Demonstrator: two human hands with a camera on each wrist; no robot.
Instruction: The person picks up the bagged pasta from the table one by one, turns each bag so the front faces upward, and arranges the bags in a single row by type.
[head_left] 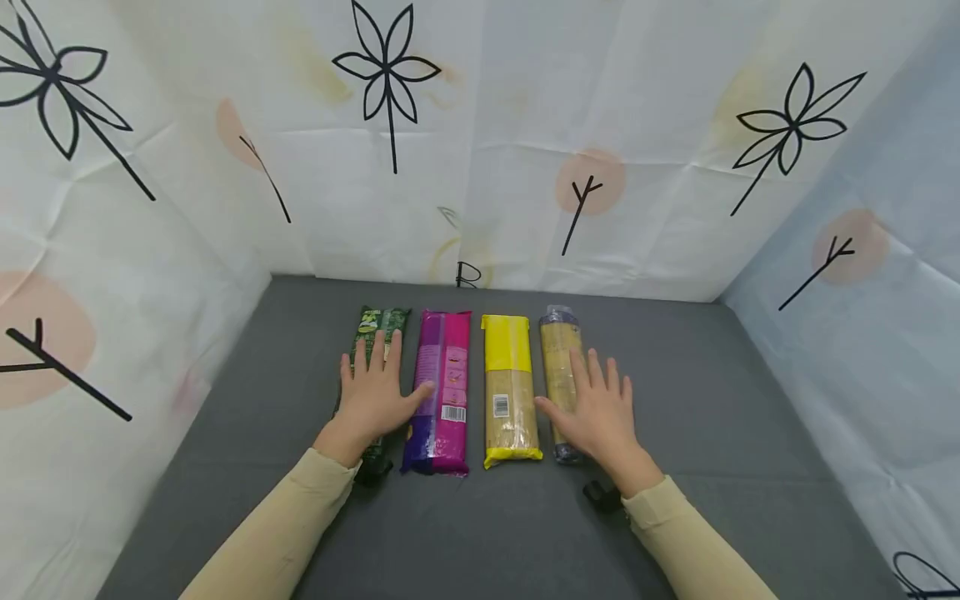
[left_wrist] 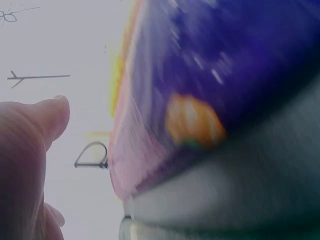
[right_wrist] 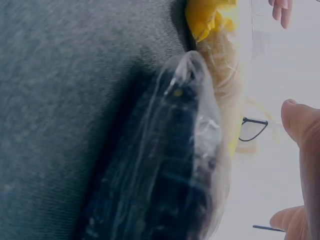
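Note:
Four-side-by-side packs are avoided here as a count; several long packets lie in a row. My left hand [head_left: 375, 396] has its fingers spread over the dark green packet [head_left: 386, 320], hiding much of it. Its thumb reaches over the purple and pink packet [head_left: 453, 350]; in the left wrist view the thumb [left_wrist: 52, 117] stands apart from that packet's purple end [left_wrist: 240, 60]. My right hand [head_left: 600, 412], fingers also spread, partly covers the dark-ended clear packet [head_left: 558, 337], which shows straw-coloured contents like dry noodles. Between the hands lies a yellow packet [head_left: 507, 342] with similar contents.
A grey cloth [head_left: 480, 533] covers the table under the packets. White patterned fabric [head_left: 510, 108] stands up behind it and along both sides. Black wrist-worn devices, such as the one by the right wrist [head_left: 602, 496], sit under the wrists.

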